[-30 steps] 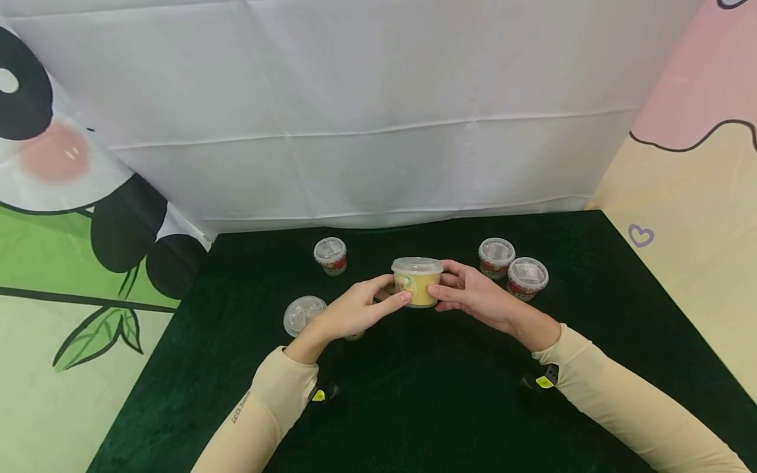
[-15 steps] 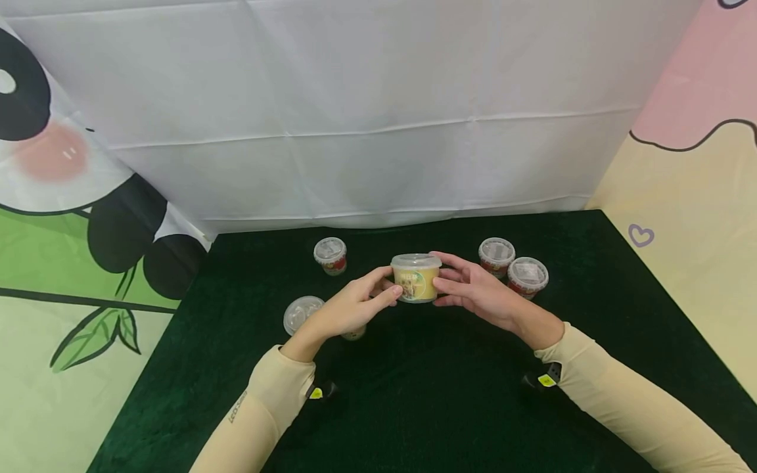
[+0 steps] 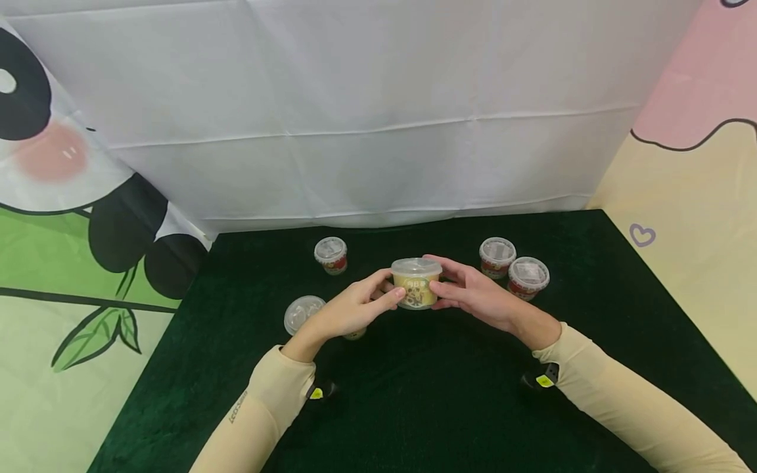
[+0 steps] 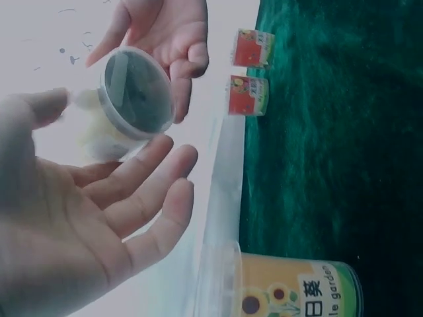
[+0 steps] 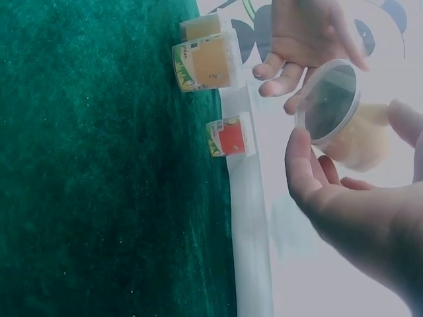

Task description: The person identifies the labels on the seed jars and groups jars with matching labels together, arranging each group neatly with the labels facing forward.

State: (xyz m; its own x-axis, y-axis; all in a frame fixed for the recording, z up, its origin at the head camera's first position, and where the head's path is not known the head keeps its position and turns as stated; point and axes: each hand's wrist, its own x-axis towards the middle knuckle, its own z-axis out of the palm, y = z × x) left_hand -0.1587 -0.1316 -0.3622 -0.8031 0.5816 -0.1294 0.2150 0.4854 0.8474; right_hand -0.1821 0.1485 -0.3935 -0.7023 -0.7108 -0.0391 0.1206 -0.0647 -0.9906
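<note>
Between both hands, a yellow plastic tub (image 3: 416,289) with a clear lid is held upright above the table. A sunflower picture and printed characters on its label face the head camera. My left hand (image 3: 355,305) grips its left side, thumb toward the front. On the other side my right hand (image 3: 476,295) holds it with thumb and fingers. The left wrist view shows the tub's round lid (image 4: 139,92) close up; so does the right wrist view, where the tub body (image 5: 360,139) is washed out by light.
A small red tub (image 3: 331,256) stands at the back left. Two more red tubs (image 3: 497,257) (image 3: 528,278) stand at the right. Behind my left forearm are a larger lidded tub (image 3: 303,313) and another mostly hidden tub (image 3: 356,334). Dark green cloth (image 3: 426,401) covers the table.
The held tub has turned between my hands, bringing the sunflower picture round to the front. It rose slightly, then came down a little. The other tubs stay where they were.
</note>
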